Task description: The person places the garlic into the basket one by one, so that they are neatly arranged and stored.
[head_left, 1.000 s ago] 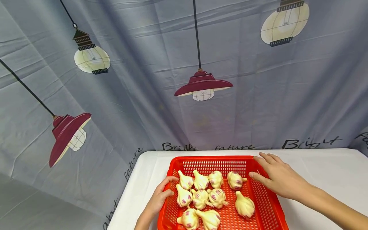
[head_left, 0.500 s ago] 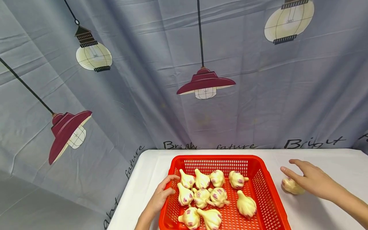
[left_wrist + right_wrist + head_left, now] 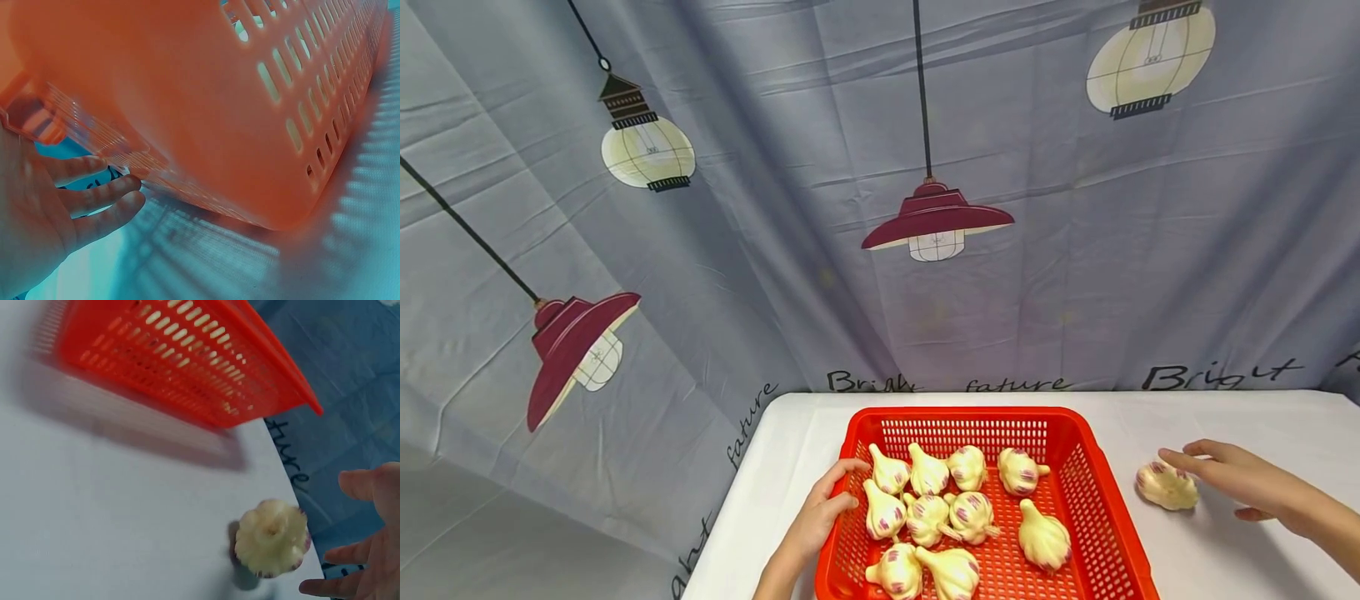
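A red plastic basket (image 3: 1101, 517) with slotted walls holds several garlic bulbs (image 3: 970, 517), off-white with purple streaks. My left hand (image 3: 811, 521) holds the basket's left rim, thumb and index finger over the edge. The left wrist view shows the other fingers (image 3: 103, 200) extended along the outside of the wall. Right of the basket, one garlic bulb (image 3: 1167, 485) lies on the white table. My right hand (image 3: 1247, 479) hovers just right of it, fingers spread. In the right wrist view a small gap separates these fingers (image 3: 344, 584) from the bulb (image 3: 272, 537).
The white table (image 3: 1240, 417) surrounds the basket, with its left edge near my left arm. Behind it hangs a grey-blue curtain (image 3: 820, 300) printed with lamps and lettering.
My right hand has left the basket's right rim and moved right over the table, then lower beside the loose garlic bulb. The left hand stays on the basket.
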Action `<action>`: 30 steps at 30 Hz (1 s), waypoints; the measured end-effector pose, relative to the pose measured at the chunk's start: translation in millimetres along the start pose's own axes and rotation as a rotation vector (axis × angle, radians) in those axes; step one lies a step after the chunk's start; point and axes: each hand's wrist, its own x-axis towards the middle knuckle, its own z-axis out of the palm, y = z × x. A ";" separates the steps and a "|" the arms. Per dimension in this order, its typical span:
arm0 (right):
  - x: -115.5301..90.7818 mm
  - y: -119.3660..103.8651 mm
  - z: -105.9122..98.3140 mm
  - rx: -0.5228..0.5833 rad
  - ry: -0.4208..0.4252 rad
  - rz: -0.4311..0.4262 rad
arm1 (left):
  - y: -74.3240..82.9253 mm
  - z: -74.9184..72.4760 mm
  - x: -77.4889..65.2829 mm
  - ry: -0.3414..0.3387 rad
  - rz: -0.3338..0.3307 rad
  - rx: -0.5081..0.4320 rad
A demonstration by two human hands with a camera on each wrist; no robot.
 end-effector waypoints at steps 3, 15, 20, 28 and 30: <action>0.6 2.6 1.5 0.038 0.005 0.024 | 0.0 -0.4 -0.3 0.004 -0.006 -0.006; 18.1 13.3 20.2 0.217 -0.010 0.066 | 1.3 1.0 -1.1 0.008 -0.014 -0.015; 14.3 10.7 23.1 0.253 -0.005 0.060 | 1.2 0.6 -0.9 0.008 0.000 -0.013; 13.4 7.0 32.5 0.264 0.012 0.054 | 0.7 0.2 -1.1 0.004 -0.006 -0.017; 14.1 6.4 35.3 0.272 0.021 0.044 | 0.3 0.4 -1.0 0.003 -0.007 -0.013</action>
